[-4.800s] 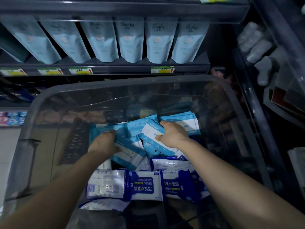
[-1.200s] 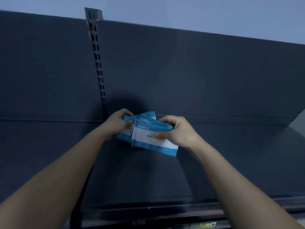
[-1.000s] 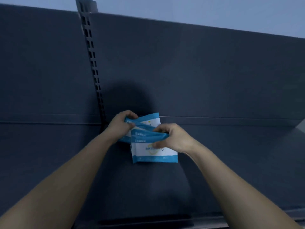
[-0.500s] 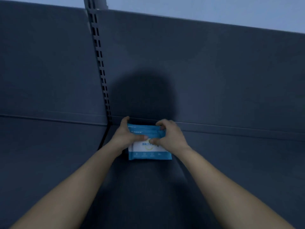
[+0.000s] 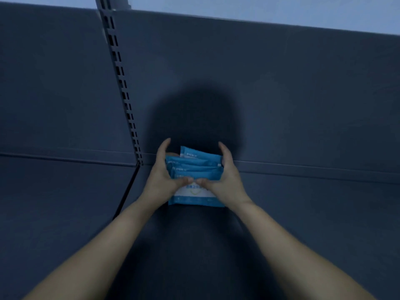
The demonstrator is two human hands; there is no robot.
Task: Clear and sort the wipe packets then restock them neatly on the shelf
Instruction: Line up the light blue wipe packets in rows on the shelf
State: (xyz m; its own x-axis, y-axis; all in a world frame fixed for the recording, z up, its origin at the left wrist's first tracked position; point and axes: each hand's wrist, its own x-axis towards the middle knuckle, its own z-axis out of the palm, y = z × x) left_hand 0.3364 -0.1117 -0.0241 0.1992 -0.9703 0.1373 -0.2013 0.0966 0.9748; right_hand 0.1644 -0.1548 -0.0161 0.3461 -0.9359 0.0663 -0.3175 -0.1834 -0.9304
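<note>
On the shelf (image 5: 303, 213), one stack in place.
My left hand (image 5: 164, 180) and right hand (image 5: 227, 180) grip the wipe packets (image 5: 194, 167) together; most restocking remains, I'd say.

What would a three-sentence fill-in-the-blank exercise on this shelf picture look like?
The wipe packets sit on a dark ____. The left hand and right hand grip the stack, their ____ almost meeting in front. The slotted upright stands to the ____ of the packets.
Missing: shelf; thumbs; left.
</note>
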